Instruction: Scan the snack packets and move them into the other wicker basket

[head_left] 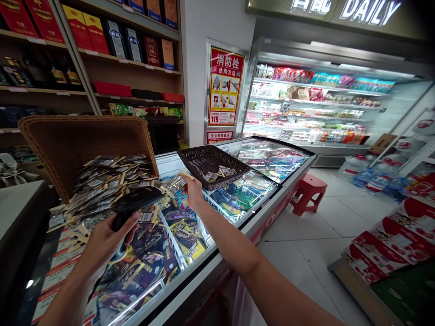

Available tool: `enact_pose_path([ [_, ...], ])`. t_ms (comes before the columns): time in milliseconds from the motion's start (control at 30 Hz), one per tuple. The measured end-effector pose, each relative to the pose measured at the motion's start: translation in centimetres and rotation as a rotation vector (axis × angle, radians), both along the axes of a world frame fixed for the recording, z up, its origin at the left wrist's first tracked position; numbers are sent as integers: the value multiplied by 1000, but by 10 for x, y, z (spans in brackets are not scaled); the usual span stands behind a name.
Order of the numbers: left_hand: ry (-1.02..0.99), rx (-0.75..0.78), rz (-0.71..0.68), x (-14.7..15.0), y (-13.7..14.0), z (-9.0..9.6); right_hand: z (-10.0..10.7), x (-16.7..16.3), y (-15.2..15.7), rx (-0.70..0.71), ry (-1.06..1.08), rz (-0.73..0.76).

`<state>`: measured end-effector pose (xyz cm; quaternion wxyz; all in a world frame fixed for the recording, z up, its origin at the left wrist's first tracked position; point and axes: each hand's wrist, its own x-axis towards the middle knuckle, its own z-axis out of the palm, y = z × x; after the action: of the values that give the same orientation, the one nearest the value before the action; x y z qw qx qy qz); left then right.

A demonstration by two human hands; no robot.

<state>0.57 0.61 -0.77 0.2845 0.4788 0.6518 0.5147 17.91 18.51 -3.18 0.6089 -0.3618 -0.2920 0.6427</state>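
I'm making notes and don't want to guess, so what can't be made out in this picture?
- Head view: print on the packet in the right hand, too small and blurred.
- Head view: part of the handle of the black scanner, hidden by the left hand.
- Head view: the lower inside of the wicker basket, hidden by heaped packets.
- Head view: the freezer's near end, cut off by the bottom edge.

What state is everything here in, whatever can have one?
Left hand: closed on black scanner
Black scanner: held
Right hand: pinching packet
Light-brown basket: tipped, packets spilling out
Dark basket: upright, few packets inside
Red stool: upright
Wall cooler: lit, stocked
Overhead sign: lit
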Motion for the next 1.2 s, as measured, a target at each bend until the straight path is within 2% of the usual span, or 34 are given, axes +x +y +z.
enact_pose_path([
  [167,-18,14,8,-3,0,1,-2,0,7,19,15,-36],
  [300,40,-44,-43,-12,3,-1,1,11,18,101,94,-91],
  [533,13,-8,21,-9,3,-5,12,27,27,94,279,-268],
  [700,-16,-18,50,-8,3,-7,12,27,32,136,355,-385],
  [800,-40,-14,62,-7,3,-6,2,14,30,171,316,-306],
  [900,-75,47,82,-7,4,-4,-15,-4,22,245,101,-110],
  [1000,-137,73,102,-10,7,-3,-32,-17,8,362,-352,18],
  [1100,-215,98,162,-14,9,-2,-42,-20,-6,637,-800,155],
  [1200,-240,128,187,-15,8,0,-47,-23,-19,939,-1102,380],
])
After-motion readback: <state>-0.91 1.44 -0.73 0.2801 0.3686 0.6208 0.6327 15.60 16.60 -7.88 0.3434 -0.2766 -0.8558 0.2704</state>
